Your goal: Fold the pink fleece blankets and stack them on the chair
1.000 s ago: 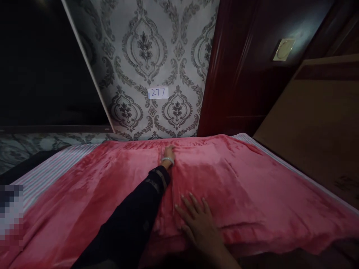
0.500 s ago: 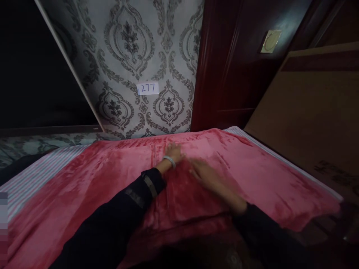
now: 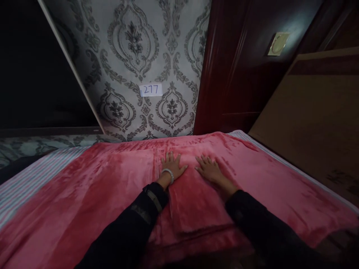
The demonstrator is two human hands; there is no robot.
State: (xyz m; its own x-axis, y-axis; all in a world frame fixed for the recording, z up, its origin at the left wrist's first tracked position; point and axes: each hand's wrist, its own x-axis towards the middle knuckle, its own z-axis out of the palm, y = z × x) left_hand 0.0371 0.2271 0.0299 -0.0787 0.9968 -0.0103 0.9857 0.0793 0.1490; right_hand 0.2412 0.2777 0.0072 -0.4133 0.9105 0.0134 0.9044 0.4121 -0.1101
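Left hand (image 3: 171, 166) and right hand (image 3: 209, 170) lie palm down near the middle of the scene, side by side with a small gap between them. Each is spread flat with its fingers extended on a red plush blanket (image 3: 266, 183). The left fingers fan toward the far side, thumb pointing right; the right fingers point far and slightly left. Both arms reach in from the near edge, angling toward each other, in dark sleeves (image 3: 126, 228).

The blanket covers most of the near half, its pile shading from pink to deep red. Beyond it rises a gray wall (image 3: 134, 48) with a damask pattern. At far left is a large black screen (image 3: 36, 67); at far right, a glossy dark red wood panel (image 3: 238, 74), with a brown board (image 3: 314, 119) leaning nearer on the right. Striped cloth (image 3: 36, 173) shows beyond the blanket's left and right edges. Between the forearms, a rectangular layer (image 3: 196, 209) of the blanket has creased edges.

Smaller details: a pale square plate (image 3: 278, 43) on the wood panel, a white label (image 3: 150, 90) reading 277 on the wall, and a light bracelet (image 3: 169, 175) around the left wrist.
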